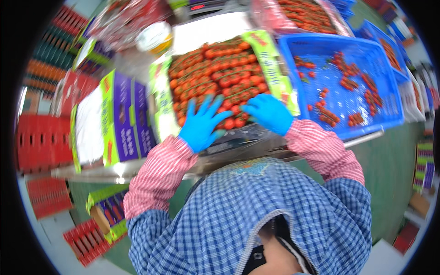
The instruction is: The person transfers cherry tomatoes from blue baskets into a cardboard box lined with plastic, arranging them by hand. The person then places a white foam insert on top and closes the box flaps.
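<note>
An open carton with green printed flaps (271, 68) stands before me, filled with rows of cherry tomatoes on the vine (220, 68). In a blue glove, my left hand (204, 123) lies spread over the near left tomatoes, fingers apart. My right hand (270, 113), gloved alike, has its fingertips at the near right tomatoes; whether they grip any is unclear. Right of the carton is a blue plastic crate (343, 127) holding loose tomato trusses (328, 117). A white sheet or liner (211, 29) shows at the carton's far side.
A purple and green carton (122, 117) stands at the left of the table. Behind are a white and yellow tub (154, 37), plastic-wrapped goods (127, 24) and another tomato-filled box (307, 15). Red crates (44, 142) are stacked at far left.
</note>
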Demonstrator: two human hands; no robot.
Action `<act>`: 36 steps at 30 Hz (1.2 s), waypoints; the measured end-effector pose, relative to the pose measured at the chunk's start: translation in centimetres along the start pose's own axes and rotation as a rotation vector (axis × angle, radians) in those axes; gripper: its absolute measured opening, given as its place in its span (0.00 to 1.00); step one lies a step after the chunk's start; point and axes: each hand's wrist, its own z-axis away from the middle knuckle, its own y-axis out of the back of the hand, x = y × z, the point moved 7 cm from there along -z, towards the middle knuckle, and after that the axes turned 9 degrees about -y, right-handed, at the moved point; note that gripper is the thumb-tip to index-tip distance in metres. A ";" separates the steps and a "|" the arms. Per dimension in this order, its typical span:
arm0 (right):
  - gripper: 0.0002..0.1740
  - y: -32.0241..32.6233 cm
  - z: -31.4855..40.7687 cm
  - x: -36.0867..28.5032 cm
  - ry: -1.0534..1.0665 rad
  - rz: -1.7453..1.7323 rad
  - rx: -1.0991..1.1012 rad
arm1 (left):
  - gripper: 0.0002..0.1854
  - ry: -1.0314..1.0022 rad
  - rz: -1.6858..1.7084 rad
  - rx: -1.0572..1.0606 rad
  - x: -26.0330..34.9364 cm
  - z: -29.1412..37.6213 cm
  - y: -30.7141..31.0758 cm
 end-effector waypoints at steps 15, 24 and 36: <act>0.29 6.2 12.3 5.3 0.136 -0.043 0.064 | 0.65 0.442 -0.122 -0.045 -0.5 -2.7 -1.7; 0.42 12.1 28.1 41.1 -1.036 0.305 -0.202 | 0.65 0.422 -0.081 0.033 -0.9 -2.8 -1.8; 0.29 2.9 24.0 42.0 -0.920 -0.357 -0.757 | 0.29 0.248 0.759 0.379 7.5 -21.2 3.9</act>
